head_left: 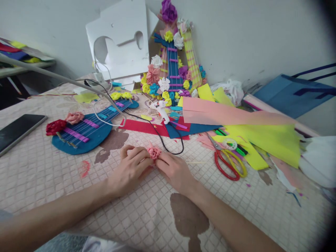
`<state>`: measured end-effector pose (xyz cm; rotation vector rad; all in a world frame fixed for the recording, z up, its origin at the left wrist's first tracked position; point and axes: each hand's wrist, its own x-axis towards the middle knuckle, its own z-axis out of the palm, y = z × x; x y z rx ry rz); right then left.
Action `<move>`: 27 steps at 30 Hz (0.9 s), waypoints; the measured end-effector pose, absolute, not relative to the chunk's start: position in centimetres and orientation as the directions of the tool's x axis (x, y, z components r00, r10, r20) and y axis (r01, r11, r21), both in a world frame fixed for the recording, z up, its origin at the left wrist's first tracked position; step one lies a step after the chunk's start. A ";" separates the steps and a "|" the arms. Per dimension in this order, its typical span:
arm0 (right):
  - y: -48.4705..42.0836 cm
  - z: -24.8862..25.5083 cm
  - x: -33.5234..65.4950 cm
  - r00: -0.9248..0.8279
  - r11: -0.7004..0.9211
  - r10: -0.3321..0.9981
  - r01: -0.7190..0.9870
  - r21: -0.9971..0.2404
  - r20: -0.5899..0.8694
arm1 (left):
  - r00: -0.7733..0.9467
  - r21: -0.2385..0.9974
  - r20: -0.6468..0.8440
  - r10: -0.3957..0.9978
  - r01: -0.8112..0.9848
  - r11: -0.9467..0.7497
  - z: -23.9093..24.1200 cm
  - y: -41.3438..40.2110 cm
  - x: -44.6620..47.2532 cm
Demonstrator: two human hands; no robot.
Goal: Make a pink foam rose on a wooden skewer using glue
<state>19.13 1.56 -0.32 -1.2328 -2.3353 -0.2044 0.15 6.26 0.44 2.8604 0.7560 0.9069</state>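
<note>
Between my two hands, just above the patterned tablecloth, is a small pink fabric or paper flower (153, 152) with ruffled petals. The fingers of my left hand (133, 166) pinch it from the left. From the other side my right hand (176, 171) grips it with thumb and fingers together; the fingertips are partly hidden behind the flower. Beyond the hands lies a white glue gun (160, 110) with a black cord. To the left rests a blue guitar-shaped craft (86, 134) with strings, purple strips and red, pink and yellow flowers.
Red and yellow handled scissors (228, 164) lie on the right beside yellow sheets (267, 140) and a pink sheet (231, 113). A phone (21, 131) is at far left. Decorated guitar crafts (173, 66) and white foam packaging (123, 42) lean against the wall. A white cable (65, 74) crosses the upper left.
</note>
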 end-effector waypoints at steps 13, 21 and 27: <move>1.4 -0.2 18.9 -0.429 0.566 0.724 0.817 -0.110 0.541 | 0.719 0.189 0.513 0.468 0.438 -0.879 0.7 6.1 0.1; 1.4 -0.1 18.9 -0.419 0.556 0.735 0.822 -0.120 0.532 | 0.714 0.156 0.524 0.465 0.456 -0.876 0.7 6.2 0.1; 1.4 -0.3 18.7 -0.372 0.537 0.726 0.832 -0.138 0.579 | 0.720 0.144 0.519 0.461 0.458 -0.877 1.1 6.2 0.2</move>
